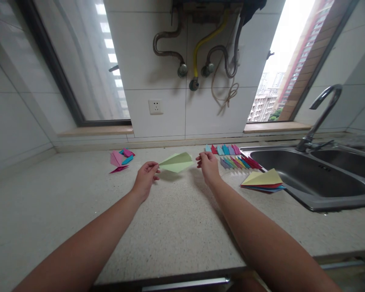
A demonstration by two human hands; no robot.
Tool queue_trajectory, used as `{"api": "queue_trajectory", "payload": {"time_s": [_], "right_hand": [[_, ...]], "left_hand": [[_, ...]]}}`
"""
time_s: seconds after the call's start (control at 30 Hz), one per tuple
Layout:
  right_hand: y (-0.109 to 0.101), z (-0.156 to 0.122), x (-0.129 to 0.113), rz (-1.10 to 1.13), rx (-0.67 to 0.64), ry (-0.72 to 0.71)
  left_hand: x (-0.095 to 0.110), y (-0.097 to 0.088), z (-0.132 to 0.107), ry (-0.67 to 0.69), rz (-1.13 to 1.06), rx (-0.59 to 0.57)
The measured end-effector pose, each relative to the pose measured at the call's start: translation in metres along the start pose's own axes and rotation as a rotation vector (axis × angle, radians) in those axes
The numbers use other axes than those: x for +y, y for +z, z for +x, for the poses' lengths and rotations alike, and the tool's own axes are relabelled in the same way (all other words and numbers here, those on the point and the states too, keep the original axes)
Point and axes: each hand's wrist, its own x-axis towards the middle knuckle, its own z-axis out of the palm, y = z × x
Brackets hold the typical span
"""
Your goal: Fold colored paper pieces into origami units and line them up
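Note:
A light green folded sheet of paper [175, 163], creased along its length into a pointed kite-like shape, is held just over the counter. My left hand [146, 178] pinches its left tip between thumb and fingers. Just off the paper's right end is my right hand [208, 165], its fingers loosely curled and apart, with nothing visible in them. To the right lies a stack of folded papers [263, 179], yellow on top with red and blue below. Behind my right hand, small folded paper pieces [240, 163] in many colours stand in two rows.
Pink and blue folded papers [119, 159] lie loosely at the left on the speckled counter [170, 235]. A steel double sink [310, 174] with a tall faucet [325, 109] takes up the right side. Pipes [194, 61] and a socket [155, 107] are on the tiled wall.

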Motion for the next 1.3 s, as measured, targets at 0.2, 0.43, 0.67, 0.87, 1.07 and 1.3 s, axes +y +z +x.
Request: {"api": "queue_trajectory", "payload": {"time_s": [0.2,0.43,0.67,0.87,1.07,1.3], "right_hand": [[0.008,-0.011,-0.005,0.089,-0.289,0.062],[0.016,-0.034,-0.01,-0.045,-0.706,-0.109],[0.022,-0.05,-0.011,-0.193,-0.853,-0.208],[0.025,-0.053,-0.013,-0.193,-0.805,-0.19],[0.024,-0.05,-0.007,-0.166,-0.778,-0.151],[0.023,-0.049,-0.009,-0.199,-0.771,-0.145]], "left_hand": [[-0.004,-0.006,0.005,-0.146,-0.244,-0.017],[-0.004,-0.006,0.005,-0.285,-0.32,-0.112],[-0.004,-0.003,0.003,-0.301,-0.299,-0.21],[0.011,0.005,-0.005,-0.335,-0.285,-0.189],[0.019,0.009,-0.009,-0.364,-0.265,-0.161],[0.013,0.004,-0.006,-0.361,-0.259,-0.174]]}}
